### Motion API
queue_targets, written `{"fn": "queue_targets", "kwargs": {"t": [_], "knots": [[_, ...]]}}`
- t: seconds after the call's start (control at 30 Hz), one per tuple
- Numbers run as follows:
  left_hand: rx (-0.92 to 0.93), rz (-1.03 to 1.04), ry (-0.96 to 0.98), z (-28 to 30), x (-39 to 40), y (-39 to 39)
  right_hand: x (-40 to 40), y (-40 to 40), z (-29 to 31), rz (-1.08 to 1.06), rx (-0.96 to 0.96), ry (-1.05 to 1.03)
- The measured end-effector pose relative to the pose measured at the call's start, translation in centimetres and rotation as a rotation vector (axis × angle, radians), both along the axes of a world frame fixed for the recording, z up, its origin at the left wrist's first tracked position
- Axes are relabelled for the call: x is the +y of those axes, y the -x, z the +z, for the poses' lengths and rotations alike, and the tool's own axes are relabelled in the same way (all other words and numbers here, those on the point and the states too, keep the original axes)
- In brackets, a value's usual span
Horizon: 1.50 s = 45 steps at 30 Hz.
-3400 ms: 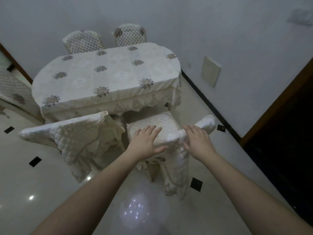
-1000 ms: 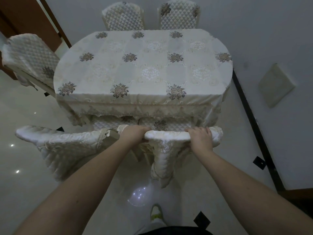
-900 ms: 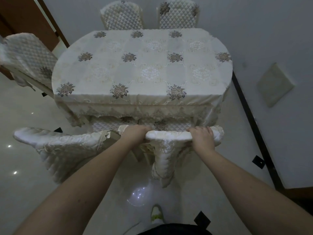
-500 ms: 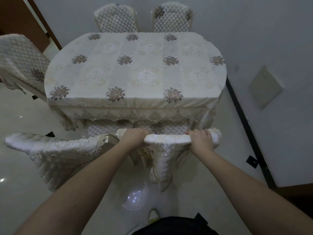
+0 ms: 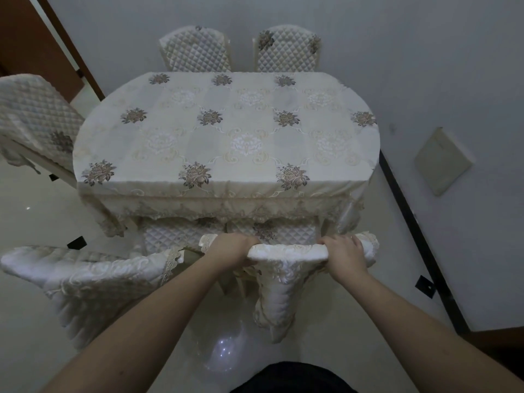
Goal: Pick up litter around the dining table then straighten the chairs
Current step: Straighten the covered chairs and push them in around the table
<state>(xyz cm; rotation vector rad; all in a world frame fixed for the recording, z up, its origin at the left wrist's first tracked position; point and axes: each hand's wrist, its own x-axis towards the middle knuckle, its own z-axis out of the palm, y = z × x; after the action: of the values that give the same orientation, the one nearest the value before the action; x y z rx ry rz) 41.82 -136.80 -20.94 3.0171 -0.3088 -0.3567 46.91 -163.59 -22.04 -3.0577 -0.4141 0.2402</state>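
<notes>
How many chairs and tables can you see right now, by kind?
Chairs: 5: held chair, near-left chair, far-left chair, two at the far side.
Tables: 1: dining table.
Total: 6

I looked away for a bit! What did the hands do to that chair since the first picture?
The left hand and right hand, then lying flat on the near chair, now grip its top rail. The chair was pushed in; its seat sits under the table. The neighbouring chair stayed angled out.
</notes>
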Motion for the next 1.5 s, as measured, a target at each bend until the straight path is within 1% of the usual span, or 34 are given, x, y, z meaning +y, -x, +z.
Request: {"fn": "queue_targets", "kwargs": {"t": [0.23,0.47,0.67,1.07,1.17,1.3,1.5], "knots": [[0.030,0.003,0.001,0.2,0.0,-0.7,0.2,-0.4,0.8,-0.001,0.017,-0.014],[0.024,-0.022,0.027,0.2,0.3,-0.8,0.6,-0.2,0.6,-0.048,-0.015,-0.032],[-0.017,-0.045,0.033,0.0,0.7,-1.6,0.9,-1.0,0.1,-0.045,-0.055,-0.005],[-0.008,-0.026,0.024,0.1,0.4,-2.6,0.7,-2.5,0.0,-0.015,-0.049,0.025],[0.020,-0.014,-0.002,0.3,0.2,-2.6,0.7,-2.7,0.6,0.024,-0.040,0.082],[0.028,-0.026,-0.045,0.9,0.0,-2.4,0.5,-2.6,1.9,0.134,0.003,0.165],[0.036,-0.103,-0.096,1.1,-0.9,-0.6,-0.4,-0.9,2.5,0.189,0.046,0.236]]}}
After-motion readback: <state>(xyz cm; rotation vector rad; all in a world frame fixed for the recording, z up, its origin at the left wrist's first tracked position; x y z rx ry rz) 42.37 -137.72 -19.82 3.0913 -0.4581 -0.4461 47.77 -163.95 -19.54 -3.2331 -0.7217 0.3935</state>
